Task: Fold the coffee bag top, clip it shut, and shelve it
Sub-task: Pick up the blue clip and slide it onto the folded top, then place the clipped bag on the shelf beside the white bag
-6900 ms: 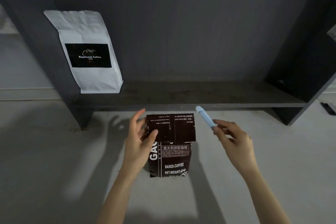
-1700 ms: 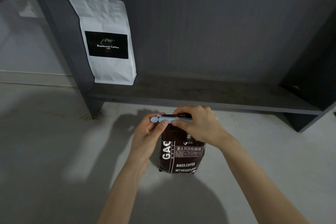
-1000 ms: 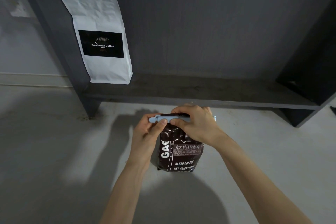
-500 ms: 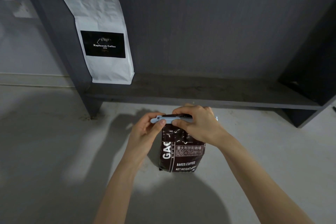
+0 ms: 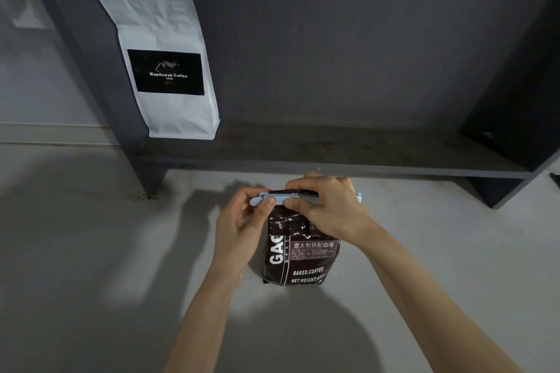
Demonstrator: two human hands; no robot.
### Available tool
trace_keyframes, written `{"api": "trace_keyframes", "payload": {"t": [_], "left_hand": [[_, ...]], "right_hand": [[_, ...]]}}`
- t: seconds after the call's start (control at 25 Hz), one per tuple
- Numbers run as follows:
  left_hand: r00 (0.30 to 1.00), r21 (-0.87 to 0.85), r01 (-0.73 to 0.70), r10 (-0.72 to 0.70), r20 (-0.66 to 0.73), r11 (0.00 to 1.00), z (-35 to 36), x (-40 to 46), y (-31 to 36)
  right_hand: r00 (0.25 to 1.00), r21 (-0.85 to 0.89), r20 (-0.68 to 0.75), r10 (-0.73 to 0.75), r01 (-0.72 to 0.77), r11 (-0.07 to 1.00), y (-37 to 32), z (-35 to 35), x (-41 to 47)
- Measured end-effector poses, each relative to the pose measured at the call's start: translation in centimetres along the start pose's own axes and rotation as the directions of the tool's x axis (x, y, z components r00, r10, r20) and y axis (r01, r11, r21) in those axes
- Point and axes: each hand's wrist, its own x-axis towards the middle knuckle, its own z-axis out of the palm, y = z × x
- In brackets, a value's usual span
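Note:
A dark brown coffee bag [image 5: 303,257] with white lettering stands upright on the pale floor, its top folded over. A light blue bar clip [image 5: 278,199] lies across the folded top. My left hand [image 5: 242,227] pinches the clip's left end between thumb and fingers. My right hand [image 5: 327,209] covers the clip's middle and right part, pressing it onto the fold. Only the clip's right tip pokes out past my knuckles. Behind the bag runs a low dark grey shelf board [image 5: 348,157].
A white coffee bag [image 5: 169,70] with a black label stands at the left end of the shelf, leaning on the back panel. The shelf's dark side panels rise at left [image 5: 91,54] and right [image 5: 515,118]. A pale wall and baseboard lie far left.
Over the last seconds the clip went from my right hand in the air onto the bag's folded top. In the last second both hands stay on the clip with only slight shifts.

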Motion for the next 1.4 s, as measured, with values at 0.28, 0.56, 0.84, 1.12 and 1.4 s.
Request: {"api": "trace_keyframes", "payload": {"t": [0.28, 0.56, 0.84, 1.12, 1.4], "left_hand": [[1.0, -0.034, -0.016, 0.016, 0.02, 0.999, -0.3, 0.1, 0.2], [0.991, -0.011, -0.001, 0.003, 0.137, 1.0, -1.0, -0.1, 0.3], [0.976, 0.197, -0.053, 0.009, 0.219, 0.979, -1.5, -0.4, -2.3], [0.941, 0.22, 0.099, -0.163, 0.298, 0.971, -2.2, -1.0, -5.4], [0.942, 0.317, 0.071, -0.168, 0.29, 0.946, -2.5, -2.0, -6.8]], "right_hand": [[0.999, -0.045, -0.014, -0.051, 0.05, 0.998, 0.3, 0.4, 0.4], [0.99, -0.032, -0.114, -0.083, 0.08, 0.996, 1.5, -1.8, -0.7], [0.954, 0.376, -0.173, 0.246, -0.166, 0.911, 6.7, -0.4, -4.0], [0.963, 0.471, 0.054, 0.266, -0.259, 0.843, 8.7, 5.0, -5.6], [0.957, 0.486, -0.04, 0.289, -0.234, 0.842, 8.8, 6.0, -6.0]]}}
